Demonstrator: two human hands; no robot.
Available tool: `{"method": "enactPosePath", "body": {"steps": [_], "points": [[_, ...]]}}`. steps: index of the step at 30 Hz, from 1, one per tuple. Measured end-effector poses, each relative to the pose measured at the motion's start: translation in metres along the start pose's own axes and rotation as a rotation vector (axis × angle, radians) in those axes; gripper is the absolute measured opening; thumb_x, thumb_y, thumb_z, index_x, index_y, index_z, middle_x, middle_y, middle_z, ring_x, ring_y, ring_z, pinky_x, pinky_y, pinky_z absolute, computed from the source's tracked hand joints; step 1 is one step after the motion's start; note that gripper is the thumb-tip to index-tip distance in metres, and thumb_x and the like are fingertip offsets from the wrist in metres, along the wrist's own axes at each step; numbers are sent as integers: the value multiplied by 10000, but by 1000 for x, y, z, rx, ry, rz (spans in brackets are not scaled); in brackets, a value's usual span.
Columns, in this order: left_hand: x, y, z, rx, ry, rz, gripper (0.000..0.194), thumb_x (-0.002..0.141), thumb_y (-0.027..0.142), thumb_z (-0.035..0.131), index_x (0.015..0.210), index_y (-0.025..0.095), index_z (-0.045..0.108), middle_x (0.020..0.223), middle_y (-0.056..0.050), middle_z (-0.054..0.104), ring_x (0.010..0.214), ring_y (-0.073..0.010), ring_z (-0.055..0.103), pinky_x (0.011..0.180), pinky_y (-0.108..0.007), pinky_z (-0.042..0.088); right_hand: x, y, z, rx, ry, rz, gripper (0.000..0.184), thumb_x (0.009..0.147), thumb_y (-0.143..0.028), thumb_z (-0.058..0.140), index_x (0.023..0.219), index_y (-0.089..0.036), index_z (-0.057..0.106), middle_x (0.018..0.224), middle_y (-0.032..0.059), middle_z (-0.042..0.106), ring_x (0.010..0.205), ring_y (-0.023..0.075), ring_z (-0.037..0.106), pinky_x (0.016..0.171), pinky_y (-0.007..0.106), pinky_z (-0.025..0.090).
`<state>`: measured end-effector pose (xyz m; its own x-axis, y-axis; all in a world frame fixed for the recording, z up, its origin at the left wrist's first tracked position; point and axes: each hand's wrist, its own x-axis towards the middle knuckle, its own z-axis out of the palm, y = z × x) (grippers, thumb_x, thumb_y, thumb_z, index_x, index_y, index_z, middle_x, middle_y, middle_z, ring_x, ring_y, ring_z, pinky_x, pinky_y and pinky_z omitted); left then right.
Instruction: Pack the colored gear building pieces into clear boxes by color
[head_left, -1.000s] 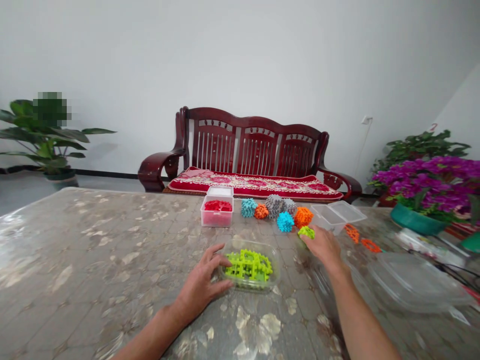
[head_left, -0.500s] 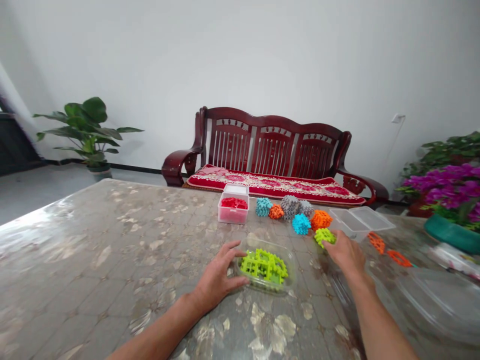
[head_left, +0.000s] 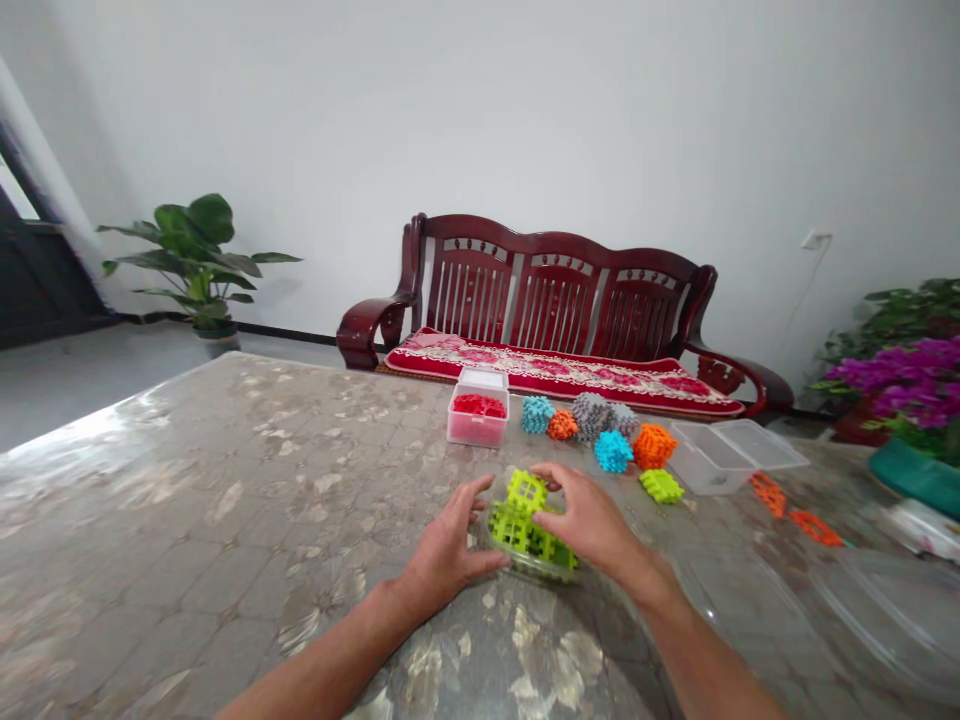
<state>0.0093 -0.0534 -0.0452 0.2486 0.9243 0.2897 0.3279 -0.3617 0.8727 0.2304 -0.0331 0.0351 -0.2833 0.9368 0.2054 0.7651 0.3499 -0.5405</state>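
A clear plastic container (head_left: 544,571) holds several lime green interlocking building pieces (head_left: 517,528) and sits on the table in front of me. My left hand (head_left: 448,545) grips its left end, thumb at the near side and fingers at the far side. Over the container, my right hand (head_left: 589,515) pinches a square lime green building piece (head_left: 526,490) with window-like holes. Another lime green piece (head_left: 661,487) lies flat on the table to the right, apart from both hands.
Behind stands a box of red pieces (head_left: 478,420). Blue (head_left: 613,452), grey (head_left: 591,414) and orange (head_left: 654,446) clusters sit right of it. An open clear box (head_left: 709,460), flat orange pieces (head_left: 816,528), clear lids (head_left: 892,610) and a flowerpot (head_left: 911,480) occupy the right side.
My right hand has moved left from the lime green pieces on the table to above the container, carrying one piece. One flat piece stays behind there. My left hand keeps its place at the container.
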Motion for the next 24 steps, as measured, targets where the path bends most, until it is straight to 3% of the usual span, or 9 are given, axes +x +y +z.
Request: {"method": "enactPosePath", "body": {"steps": [7, 14, 18, 24], "points": [[0, 0, 1, 13, 7, 14, 888, 670, 214, 843, 1440, 252, 402, 1387, -116, 552, 1165, -282, 616, 991, -442, 516, 2, -12, 9, -87, -54, -29, 500, 725, -189, 676, 1221, -258, 677, 1159, 76, 713, 1126, 271, 629, 935, 374, 484], [-1, 2, 0, 65, 19, 34, 856, 685, 206, 833, 1433, 253, 420, 1306, -96, 590, 1129, -275, 634, 969, -434, 533, 1, -4, 16, 7, 53, -8, 555, 681, -140, 663, 1221, -267, 662, 1161, 60, 711, 1063, 242, 648, 921, 363, 499], [-1, 4, -1, 106, 6, 111, 766, 717, 211, 823, 1394, 267, 469, 1404, -110, 520, 1169, -274, 613, 994, -437, 529, 2, 13, 4, 31, 97, 35, 546, 677, -151, 649, 1214, -251, 647, 1154, 55, 702, 1024, 231, 642, 925, 381, 492], [-2, 3, -2, 213, -45, 148, 552, 757, 201, 810, 1267, 276, 613, 1483, -113, 435, 1341, -319, 507, 1103, -469, 456, -11, 37, -27, 15, -24, 71, 478, 639, -193, 687, 1115, -238, 711, 1070, 55, 698, 1050, 258, 612, 939, 388, 471]]}}
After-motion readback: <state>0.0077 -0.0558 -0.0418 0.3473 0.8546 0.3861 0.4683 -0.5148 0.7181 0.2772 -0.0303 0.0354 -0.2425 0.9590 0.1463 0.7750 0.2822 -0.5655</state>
